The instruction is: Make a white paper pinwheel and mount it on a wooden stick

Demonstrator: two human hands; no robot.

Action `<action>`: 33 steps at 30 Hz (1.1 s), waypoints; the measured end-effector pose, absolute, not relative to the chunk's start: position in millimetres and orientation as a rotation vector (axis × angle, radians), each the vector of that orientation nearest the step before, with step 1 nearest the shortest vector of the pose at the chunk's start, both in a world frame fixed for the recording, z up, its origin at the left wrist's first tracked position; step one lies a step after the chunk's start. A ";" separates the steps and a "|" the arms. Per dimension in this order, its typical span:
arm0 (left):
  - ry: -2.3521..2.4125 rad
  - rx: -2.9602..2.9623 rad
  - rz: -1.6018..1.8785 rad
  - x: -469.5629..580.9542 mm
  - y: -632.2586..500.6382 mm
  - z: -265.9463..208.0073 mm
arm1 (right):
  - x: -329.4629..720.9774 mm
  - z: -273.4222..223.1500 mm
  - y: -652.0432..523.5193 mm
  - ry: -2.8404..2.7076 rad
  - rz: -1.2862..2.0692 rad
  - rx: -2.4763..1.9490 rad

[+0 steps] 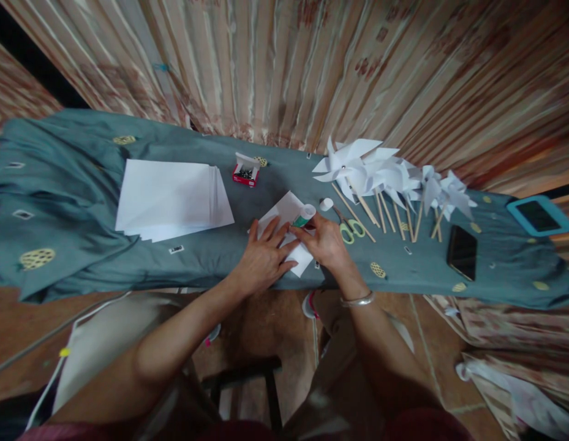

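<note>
A white paper piece [282, 206] with cut flaps lies at the middle of the cloth-covered table. My left hand [264, 252] rests on it with the fingers spread, pressing it down. In my right hand [324, 242] is a green and white glue stick [304, 215], its fingers wrapped round it, tilted over the paper. The glue stick's lower end is partly hidden by my fingers. Just beyond my right hand lies a white cap [326, 204]. Scissors [351, 230] with yellow-green handles lie beside that hand.
A stack of white paper [169, 195] lies on the left. Behind the working spot stands an open red box [245, 171] of small metal pins. Several paper pinwheels [357, 160] on sticks lie to the right, with a phone [462, 252] and a blue-framed tablet [540, 215] farther along.
</note>
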State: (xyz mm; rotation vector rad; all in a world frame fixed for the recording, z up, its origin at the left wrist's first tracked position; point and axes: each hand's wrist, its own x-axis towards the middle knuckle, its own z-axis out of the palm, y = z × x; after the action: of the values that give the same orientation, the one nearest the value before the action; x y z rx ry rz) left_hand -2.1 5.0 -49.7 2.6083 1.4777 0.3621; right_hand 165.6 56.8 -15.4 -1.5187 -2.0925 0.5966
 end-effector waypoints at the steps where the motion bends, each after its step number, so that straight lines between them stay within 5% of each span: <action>1: 1.476 2.609 0.357 -2.2 5.0 -49.3 | 165.7 -15.3 56.9 -2.095 0.594 -1.525; 33: 1.480 2.598 0.360 -1.7 5.0 -49.2 | 170.8 -11.6 56.7 -2.114 0.611 -1.563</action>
State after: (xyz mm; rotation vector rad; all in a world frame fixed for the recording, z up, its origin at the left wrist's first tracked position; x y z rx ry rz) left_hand -1.7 5.0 -49.2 2.5985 1.4797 0.3595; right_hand 170.8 56.7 -11.6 -1.5634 -2.1138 0.6105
